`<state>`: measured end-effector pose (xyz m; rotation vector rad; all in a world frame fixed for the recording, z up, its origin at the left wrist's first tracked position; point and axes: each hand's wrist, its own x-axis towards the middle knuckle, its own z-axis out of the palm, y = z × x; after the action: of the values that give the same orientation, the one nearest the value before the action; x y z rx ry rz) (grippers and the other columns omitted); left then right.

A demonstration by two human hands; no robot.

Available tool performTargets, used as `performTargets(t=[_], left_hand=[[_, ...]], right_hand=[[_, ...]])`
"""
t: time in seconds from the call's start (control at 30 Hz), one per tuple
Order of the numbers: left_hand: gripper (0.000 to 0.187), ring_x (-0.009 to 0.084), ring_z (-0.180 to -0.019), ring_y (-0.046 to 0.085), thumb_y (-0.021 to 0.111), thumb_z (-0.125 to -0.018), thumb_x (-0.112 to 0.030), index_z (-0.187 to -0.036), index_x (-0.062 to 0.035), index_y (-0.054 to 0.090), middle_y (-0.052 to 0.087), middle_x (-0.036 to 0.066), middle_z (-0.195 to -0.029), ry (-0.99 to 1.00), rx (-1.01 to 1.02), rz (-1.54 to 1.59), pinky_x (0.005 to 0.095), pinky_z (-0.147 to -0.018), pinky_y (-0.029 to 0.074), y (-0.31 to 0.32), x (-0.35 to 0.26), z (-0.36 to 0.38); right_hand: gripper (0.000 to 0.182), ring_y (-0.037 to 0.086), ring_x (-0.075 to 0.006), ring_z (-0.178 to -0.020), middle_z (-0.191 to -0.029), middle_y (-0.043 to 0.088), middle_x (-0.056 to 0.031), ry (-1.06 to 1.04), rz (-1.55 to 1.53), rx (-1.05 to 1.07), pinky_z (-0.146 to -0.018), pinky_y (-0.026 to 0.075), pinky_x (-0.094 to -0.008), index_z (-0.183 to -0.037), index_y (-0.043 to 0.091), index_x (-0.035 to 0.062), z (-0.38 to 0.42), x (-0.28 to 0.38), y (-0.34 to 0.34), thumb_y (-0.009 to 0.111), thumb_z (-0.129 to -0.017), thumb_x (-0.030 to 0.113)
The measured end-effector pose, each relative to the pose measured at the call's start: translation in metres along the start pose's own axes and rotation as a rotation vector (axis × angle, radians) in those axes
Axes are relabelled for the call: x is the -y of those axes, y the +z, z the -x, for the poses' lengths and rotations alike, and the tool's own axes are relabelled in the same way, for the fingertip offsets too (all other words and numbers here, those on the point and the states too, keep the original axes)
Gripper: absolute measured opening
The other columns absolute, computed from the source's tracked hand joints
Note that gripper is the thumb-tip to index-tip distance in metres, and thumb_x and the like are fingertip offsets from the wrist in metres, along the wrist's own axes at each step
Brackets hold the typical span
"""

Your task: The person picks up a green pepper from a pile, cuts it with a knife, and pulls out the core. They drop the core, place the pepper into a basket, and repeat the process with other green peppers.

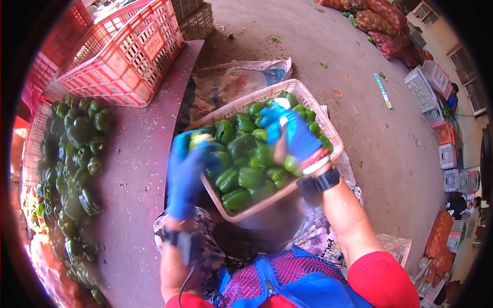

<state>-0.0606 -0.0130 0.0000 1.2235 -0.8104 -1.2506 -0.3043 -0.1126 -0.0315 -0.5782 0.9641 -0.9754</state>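
Note:
A pale pink plastic crate (pixel 336 134) full of green peppers (pixel 244 146) stands in front of my lap. My left hand (pixel 186 172), in a blue glove, is at the crate's left side, its fingers closed round a pepper with a pale green end (pixel 200 138). Over the right part of the crate is my right hand (pixel 294 134), also gloved in blue. Its fingers are curled round a handle-like object with a whitish part, blurred by motion; I cannot make out what it is. Peppers lie directly beneath both hands.
A long reddish board (pixel 138 169) runs along the left, with a pile of green peppers (pixel 77 164) on it. A red-pink crate (pixel 138 56) stands at its far end. Sacking (pixel 231 87) lies beyond my crate. Filled net sacks (pixel 382 25), stacked crates and people are farther right.

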Motion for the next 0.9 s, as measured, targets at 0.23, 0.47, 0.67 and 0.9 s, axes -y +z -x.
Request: performTargets(t=[0.23,0.47,0.67,0.9], left_hand=[[0.017,0.014,-0.057,0.058,0.062,-0.089,-0.01,-0.104,-0.0065,0.054,0.056,0.002,-0.074,-0.225,-0.378,-0.453,0.029,-0.047,0.05,-0.23,-0.041,0.22],[0.035,0.0168,-0.053,0.056,0.074,-0.089,-0.034,-0.104,-0.0048,0.064,0.061,0.005,-0.074,-1.128,-0.554,-0.622,0.0303,-0.044,0.046,-0.292,-0.006,0.452],[0.031,0.015,-0.054,0.058,0.067,-0.095,-0.032,-0.099,-0.0011,0.065,0.061,0.007,-0.074,-0.938,-0.495,-0.7,0.0283,-0.047,0.05,-0.263,-0.008,0.37],[0.018,0.0144,-0.049,0.058,0.063,-0.093,-0.016,-0.096,0.0013,0.06,0.061,0.009,-0.067,-0.551,-0.528,-0.999,0.0299,-0.042,0.049,-0.279,0.016,0.29]], right_hand=[[0.017,0.054,-0.0119,-0.062,-0.069,0.057,-0.0024,-0.012,0.11,-0.197,-0.054,0.044,-0.0282,-0.081,0.062,0.0115,-0.055,-0.031,-0.045,0.064,-0.094,0.022],[0.04,0.065,-0.0428,-0.106,-0.117,0.069,-0.0183,-0.475,1.672,-0.011,-0.096,0.051,-0.0455,-0.124,0.066,0.013,-0.081,-0.118,-0.076,0.059,-0.087,0.028],[0.036,0.061,-0.0408,-0.11,-0.112,0.063,-0.0245,-0.357,1.51,-0.481,-0.098,0.049,-0.0469,-0.119,0.068,0.0144,-0.049,-0.059,-0.057,0.062,-0.084,0.023],[0.043,0.069,-0.0405,-0.087,-0.092,0.07,-0.0176,-0.225,1.363,-0.484,-0.08,0.056,-0.0473,-0.115,0.067,0.0099,-0.063,-0.068,-0.151,0.075,-0.08,0.033]])
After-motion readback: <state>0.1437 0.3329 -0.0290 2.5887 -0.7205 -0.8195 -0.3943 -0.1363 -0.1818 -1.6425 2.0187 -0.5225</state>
